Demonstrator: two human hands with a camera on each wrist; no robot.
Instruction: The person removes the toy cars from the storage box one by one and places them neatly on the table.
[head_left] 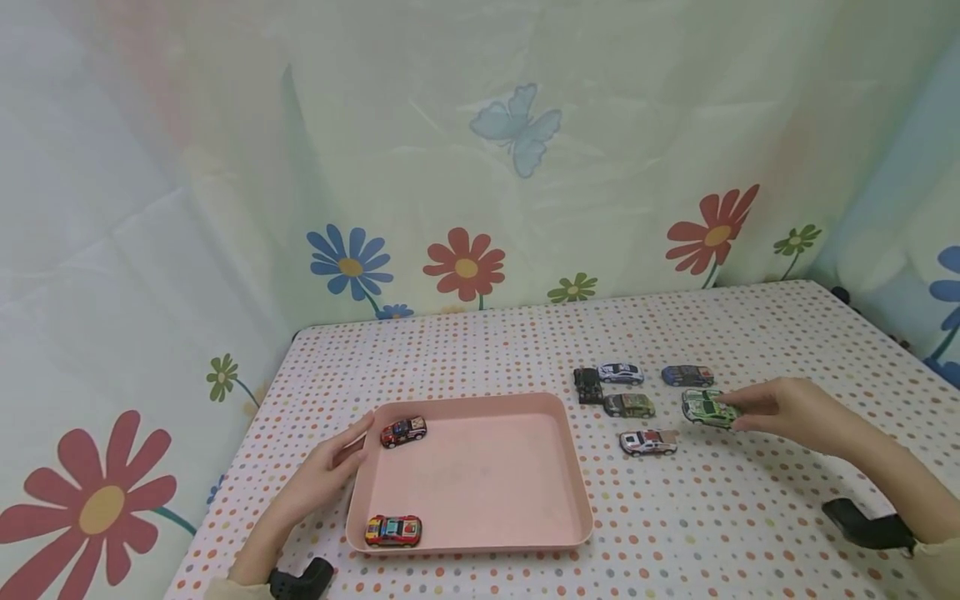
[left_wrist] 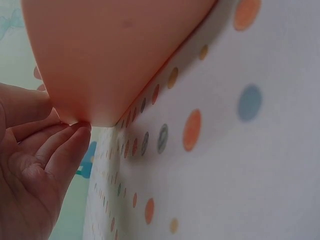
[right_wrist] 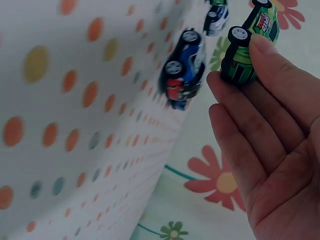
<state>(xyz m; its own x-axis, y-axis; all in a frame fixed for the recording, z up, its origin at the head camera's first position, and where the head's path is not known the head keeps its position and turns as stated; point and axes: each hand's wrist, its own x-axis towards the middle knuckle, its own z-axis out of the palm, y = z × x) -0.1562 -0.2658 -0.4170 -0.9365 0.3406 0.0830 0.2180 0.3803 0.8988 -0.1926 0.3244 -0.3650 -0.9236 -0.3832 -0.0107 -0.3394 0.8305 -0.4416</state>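
My right hand [head_left: 787,412] pinches a green toy car [head_left: 707,408] by one end, between thumb and fingers. In the right wrist view the green car [right_wrist: 245,47] is off the table surface, its wheels facing the tabletop. My left hand [head_left: 326,467] holds the pink tray [head_left: 468,403] near its far left corner; the left wrist view has fingers [left_wrist: 70,150] against the corner of its outer wall. Inside the tray lie a red-and-black toy car [head_left: 403,432] at the far left and a red-and-yellow toy car [head_left: 393,531] at the near left.
Right of the tray stand a black toy vehicle [head_left: 588,386], a light blue car [head_left: 621,373], a dark green car [head_left: 629,406], a white-and-red car [head_left: 648,442] and a blue car [head_left: 687,376]. A dotted cloth [head_left: 697,533] covers the table; a flowered curtain [head_left: 615,167] hangs behind.
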